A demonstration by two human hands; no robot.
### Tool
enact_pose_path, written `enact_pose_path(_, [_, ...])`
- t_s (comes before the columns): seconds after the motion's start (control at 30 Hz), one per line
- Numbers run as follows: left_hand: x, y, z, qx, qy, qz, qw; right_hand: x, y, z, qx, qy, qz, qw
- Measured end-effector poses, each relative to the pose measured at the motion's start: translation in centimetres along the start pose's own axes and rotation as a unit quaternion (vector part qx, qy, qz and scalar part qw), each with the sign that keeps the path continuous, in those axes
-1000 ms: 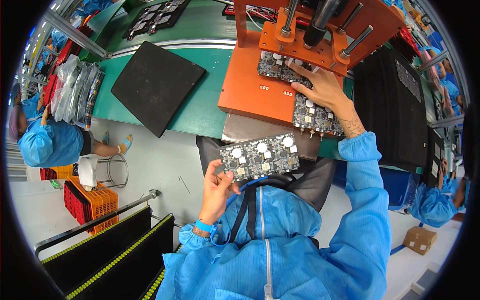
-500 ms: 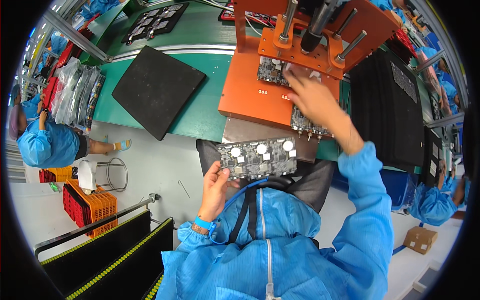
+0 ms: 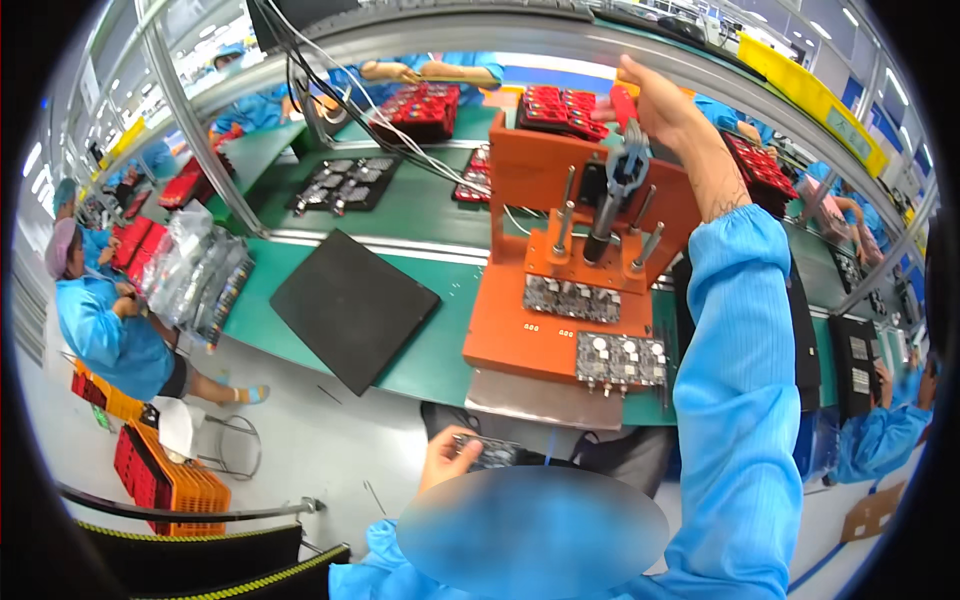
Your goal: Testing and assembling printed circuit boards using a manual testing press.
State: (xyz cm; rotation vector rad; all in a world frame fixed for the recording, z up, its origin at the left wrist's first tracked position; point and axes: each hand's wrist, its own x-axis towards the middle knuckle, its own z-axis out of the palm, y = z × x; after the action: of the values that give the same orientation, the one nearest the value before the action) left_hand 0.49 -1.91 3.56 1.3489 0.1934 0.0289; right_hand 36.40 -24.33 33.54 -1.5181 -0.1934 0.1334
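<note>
Bright, even overhead light; ceiling strips (image 3: 892,78) glow above right of orange press (image 3: 505,320). Glare on plastic bags (image 3: 185,265) left of press. Smeared oval over blue jacket (image 3: 740,400) below press. Metal rail (image 3: 450,42) above press bows; black fisheye rim surrounds everything.

R sleeve (image 3: 740,370) lt blue, fine-striped, gathered cuff (image 3: 740,225); dk forearm tattoo (image 3: 731,190); dk-grey trousers (image 3: 636,455).

The head fisheye looks forward — down over the bench (image 3: 430,352).
</note>
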Motion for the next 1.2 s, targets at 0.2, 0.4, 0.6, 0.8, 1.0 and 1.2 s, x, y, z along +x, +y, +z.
enact_pose_path(0.2, [-0.2, -2.4, -0.7, -0.048, 0.04, -0.006, 0.998, -11.8, 2.7, 5.6, -0.171, 0.009, -0.461, 0.871])
enact_pose_path(0.4, [0.8, -1.2, -0.5, 0.006, 0.017, 0.039, 0.999, -24.0, 19.9, 3.3, -0.586, 0.168, -0.493, 0.621])
enact_pose_path(0.6, [3.5, 3.5, 3.1, 0.313, -0.058, 0.265, 0.91, -29.7, 28.4, 7.8, -0.28, -0.121, -0.085, 0.949])
enact_pose_path(0.8, [6.0, 2.4, -2.0, 0.313, 0.127, 0.294, 0.894, -28.3, 31.7, 6.6, -0.013, 0.056, -0.016, 0.998])
enact_pose_path(1.0, [9.1, -3.7, -2.2, 0.187, 0.014, 0.099, 0.977, -26.8, 36.2, 5.8, -0.14, 0.095, -0.034, 0.985])
enact_pose_path(1.2, [10.0, -3.3, -3.0, 0.185, -0.019, 0.122, 0.975, -28.1, 36.1, 5.7, -0.302, 0.098, -0.02, 0.948])
